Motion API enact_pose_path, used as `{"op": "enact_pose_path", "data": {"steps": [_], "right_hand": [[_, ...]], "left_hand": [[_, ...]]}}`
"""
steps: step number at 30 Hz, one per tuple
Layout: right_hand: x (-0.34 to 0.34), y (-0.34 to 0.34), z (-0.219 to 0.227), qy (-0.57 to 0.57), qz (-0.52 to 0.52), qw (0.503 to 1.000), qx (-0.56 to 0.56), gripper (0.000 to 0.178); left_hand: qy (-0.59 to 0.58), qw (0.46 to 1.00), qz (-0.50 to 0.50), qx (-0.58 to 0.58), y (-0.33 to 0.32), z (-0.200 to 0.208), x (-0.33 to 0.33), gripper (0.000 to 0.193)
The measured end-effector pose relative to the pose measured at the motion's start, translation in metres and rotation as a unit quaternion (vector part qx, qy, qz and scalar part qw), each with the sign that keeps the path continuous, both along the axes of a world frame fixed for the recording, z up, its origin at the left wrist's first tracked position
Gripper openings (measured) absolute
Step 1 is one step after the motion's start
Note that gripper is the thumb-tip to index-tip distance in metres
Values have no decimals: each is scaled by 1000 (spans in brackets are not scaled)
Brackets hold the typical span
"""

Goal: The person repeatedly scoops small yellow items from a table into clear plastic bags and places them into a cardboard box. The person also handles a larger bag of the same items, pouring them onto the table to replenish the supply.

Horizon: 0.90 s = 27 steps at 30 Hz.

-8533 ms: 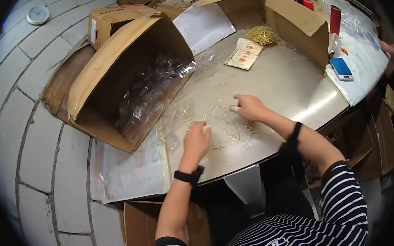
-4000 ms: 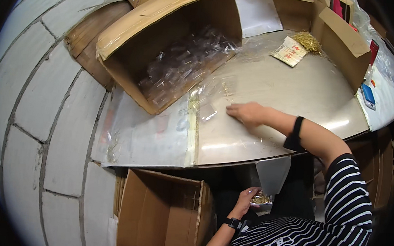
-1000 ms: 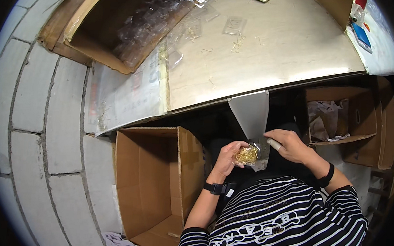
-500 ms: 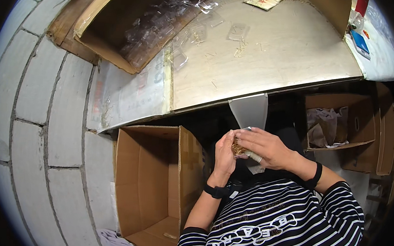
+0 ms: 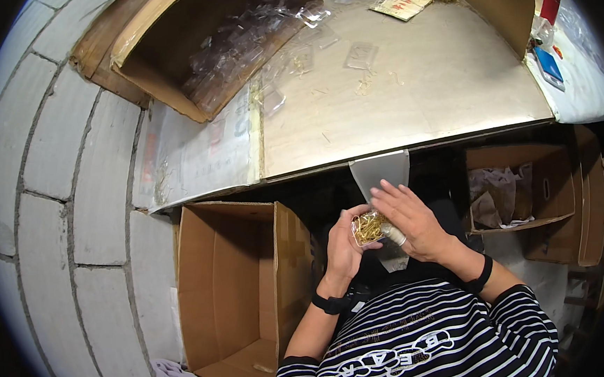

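Observation:
Held in my left hand (image 5: pixel 343 251) is a small clear plastic box (image 5: pixel 367 229), filled with thin gold-coloured metal pieces that look like pins or hooks. My fingers curl around its far and left sides. On its right, my right hand (image 5: pixel 417 227) is open, with fingers stretched out and slightly apart. White tape (image 5: pixel 394 235) wraps the right thumb, which lies close to the box's right edge; whether it touches cannot be made out. Both hands are over my lap, just in front of the table edge.
The pale table (image 5: pixel 421 92) carries loose gold pieces and a clear case (image 5: pixel 361 55). A tipped carton (image 5: pixel 160 38) at far left holds clear plastic cases. A large open carton (image 5: pixel 226 274) stands left of my arm, another carton (image 5: pixel 558 178) at right. A blue device (image 5: pixel 549 67) lies far right.
My right hand has lifted off the box and opened, uncovering the gold pieces inside. My left hand still holds the box, now tilted more into view.

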State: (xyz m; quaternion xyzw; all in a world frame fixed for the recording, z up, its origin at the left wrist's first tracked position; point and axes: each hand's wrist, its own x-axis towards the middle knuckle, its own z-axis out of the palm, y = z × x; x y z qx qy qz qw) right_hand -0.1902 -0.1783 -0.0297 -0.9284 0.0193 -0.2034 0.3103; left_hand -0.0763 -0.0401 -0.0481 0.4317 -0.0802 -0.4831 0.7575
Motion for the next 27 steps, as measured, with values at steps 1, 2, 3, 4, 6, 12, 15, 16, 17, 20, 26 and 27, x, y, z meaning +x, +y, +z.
{"op": "enact_pose_path", "data": {"steps": [1,2,3,4,6,12,15,16,17,20,26,27], "right_hand": [[1,0,-1,32,9,999,-22,53],[4,1,0,45,16,998,-38,53],[8,3,0,57,24,997,-54,53],[11,4,1,70,31,995,-70,53],[13,0,2,51,16,998,-44,56],[16,-2,6,86,51,993,-59,58],[16,-10,7,26,16,999,-16,56],[17,-9,7,26,28,999,-31,54],[18,-7,5,27,40,998,-47,53],[19,-8,7,19,53,997,-61,48],[18,-26,7,-101,-91,981,139,32],[17,-28,3,-85,-102,971,200,31]], "left_hand": [[-18,1000,12,3,0,0,-1,35],[-29,999,16,11,0,-4,0,35],[-41,999,20,19,-1,-9,4,34],[-53,998,24,27,-1,-12,6,34],[-34,999,37,18,-1,-10,7,33],[-25,998,52,4,-3,-8,13,30],[-42,998,48,26,-3,-6,15,28],[-44,997,49,26,-4,-7,16,28],[-46,997,50,26,-5,-8,18,27],[-43,997,43,36,-5,-11,19,30],[49,989,-21,-136,-4,12,28,41],[35,991,-26,-128,-4,12,28,42]]}}
